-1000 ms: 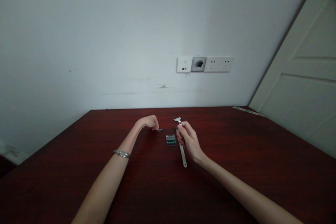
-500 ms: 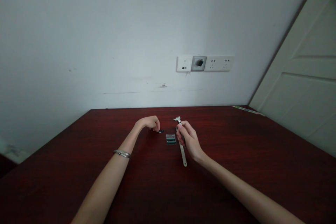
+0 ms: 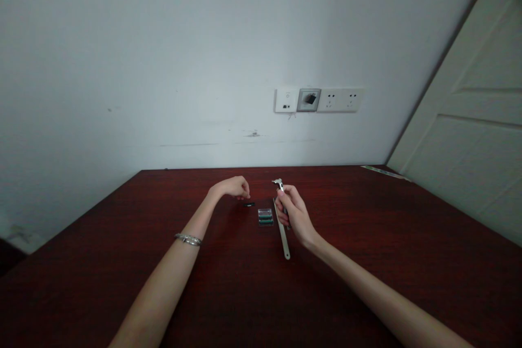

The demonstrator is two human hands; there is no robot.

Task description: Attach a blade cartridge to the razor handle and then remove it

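My left hand [image 3: 237,188] is held above the table with its fingers curled downward and nothing visible in them. Just below its fingertips lies a small black object [image 3: 249,204], too small to make out. My right hand [image 3: 294,211] is wrapped round a slim metal tool [image 3: 280,185] whose silver, jaw-like head points up and left. Beneath that hand, a long flat pale strip with a hole in its near end, like a steel ruler [image 3: 284,242], rests on the table. Between the hands sits a clear case [image 3: 265,211] with green cylinders in it, like batteries.
The dark red wooden table [image 3: 228,293] meets a white wall [image 3: 196,65] at the back. On the wall are socket plates [image 3: 336,100], one with a black plug [image 3: 311,98]. A patterned strip [image 3: 383,172] lies near the back right corner, beside a white door [image 3: 468,136].
My left fingers have lifted off the small black object, which stays on the table. My right hand has turned the tool slightly, its head shifting a little up and right.
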